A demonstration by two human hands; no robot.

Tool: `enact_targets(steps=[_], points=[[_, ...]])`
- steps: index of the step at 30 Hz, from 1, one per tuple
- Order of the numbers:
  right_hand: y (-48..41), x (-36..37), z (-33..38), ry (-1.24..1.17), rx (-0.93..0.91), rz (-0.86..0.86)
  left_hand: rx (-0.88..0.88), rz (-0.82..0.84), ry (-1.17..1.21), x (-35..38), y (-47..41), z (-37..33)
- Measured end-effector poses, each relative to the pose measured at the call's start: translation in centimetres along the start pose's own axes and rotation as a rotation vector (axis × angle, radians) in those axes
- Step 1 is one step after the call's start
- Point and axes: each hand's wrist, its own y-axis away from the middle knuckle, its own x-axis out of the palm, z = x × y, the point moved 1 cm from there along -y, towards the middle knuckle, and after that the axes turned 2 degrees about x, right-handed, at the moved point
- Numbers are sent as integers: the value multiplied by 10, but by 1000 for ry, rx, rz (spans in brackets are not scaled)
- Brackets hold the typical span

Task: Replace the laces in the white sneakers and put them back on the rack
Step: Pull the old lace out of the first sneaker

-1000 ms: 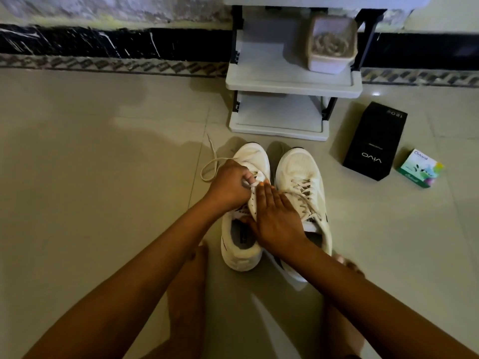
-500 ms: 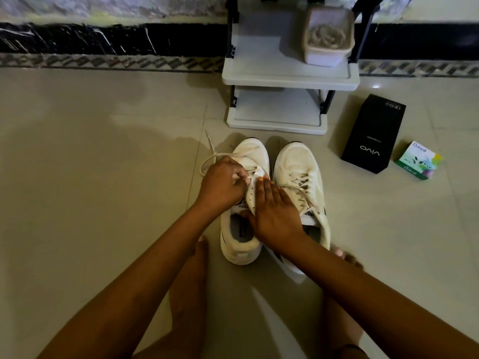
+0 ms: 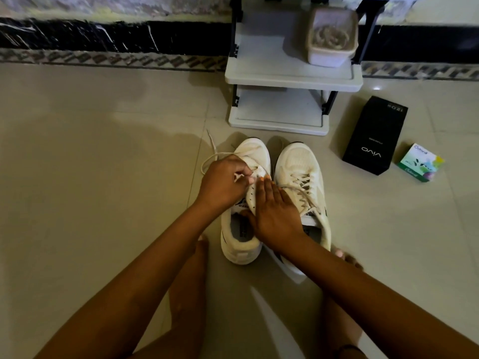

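Two white sneakers stand side by side on the tiled floor, toes toward the rack. My left hand (image 3: 223,183) is closed on the white lace (image 3: 212,151) at the eyelets of the left sneaker (image 3: 248,161); a loop of that lace trails out to the left. My right hand (image 3: 273,212) lies flat on the left sneaker's tongue and side, fingers together, pressing it down. The right sneaker (image 3: 298,164) is laced, with a loose lace end draped over its side. The white shoe rack (image 3: 293,79) stands just beyond the toes.
A lidded plastic box (image 3: 331,42) of coiled laces sits on the rack's upper shelf. A black phone box (image 3: 373,136) and a small green carton (image 3: 421,163) lie on the floor to the right. My bare feet rest on either side of the sneakers' heels.
My left hand has shifted slightly left and back along the lace at the eyelets. My right hand stays pressed on the sneaker. The camera view has tilted a little.
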Motion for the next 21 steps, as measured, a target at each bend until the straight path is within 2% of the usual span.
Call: enact_targets(steps=[3,5,7,10,12,14,18,21], points=[[-1,-1,0,4,0,46,2,34,-57,-2,-2,-4],[-1,-2,2,-2,4,-54,-7,102,-200,3,1,0],[-2,-4,4,-35,16,-79,-25,149,-281,9,5,6],[0,0,1,-18,-9,20,-51,95,-332,11,10,12],[0,-4,1,-20,-11,-1,-53,79,-342,12,10,12],[0,-5,0,9,-16,9,-22,59,-315,12,8,10],[0,-1,-1,18,-25,1,68,-29,-70,1,4,-7],[-1,1,0,-8,-32,-50,65,-47,-76,-6,2,-9]])
